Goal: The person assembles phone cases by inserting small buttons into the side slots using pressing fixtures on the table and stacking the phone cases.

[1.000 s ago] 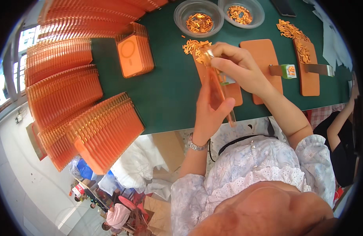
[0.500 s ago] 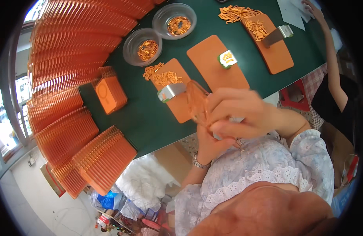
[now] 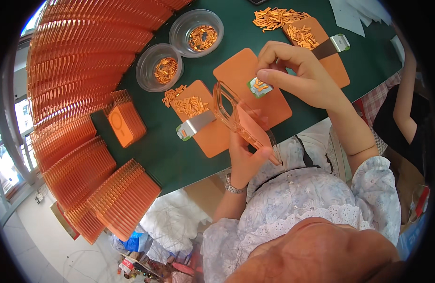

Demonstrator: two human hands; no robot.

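An orange see-through phone case [image 3: 253,127] stands tilted on edge in my left hand [image 3: 243,155], which grips its lower part near the table's front edge. My right hand [image 3: 297,70] is over the middle orange board [image 3: 276,106], thumb and forefinger brought together beside a small white-and-green card [image 3: 260,88]. A few tiny copper-coloured strips lie on that card. Whatever is between my right fingertips is too small to make out. Left of the case, another orange board [image 3: 213,146] carries a pile of copper-coloured strips [image 3: 191,107] and a bent metal blade [image 3: 198,123].
Two clear round bowls [image 3: 146,78] with more strips stand toward the back. Long rows of stacked orange phone cases [image 3: 85,70] curve along the left, with a smaller stack [image 3: 125,122] nearby. At right are a third board [image 3: 338,70] with a blade [image 3: 328,47], and another person's arm [image 3: 406,89].
My right hand has left the phone case and moved up to the small card. My left hand keeps the case, now turned more edge-on. The other person's arm has lowered.
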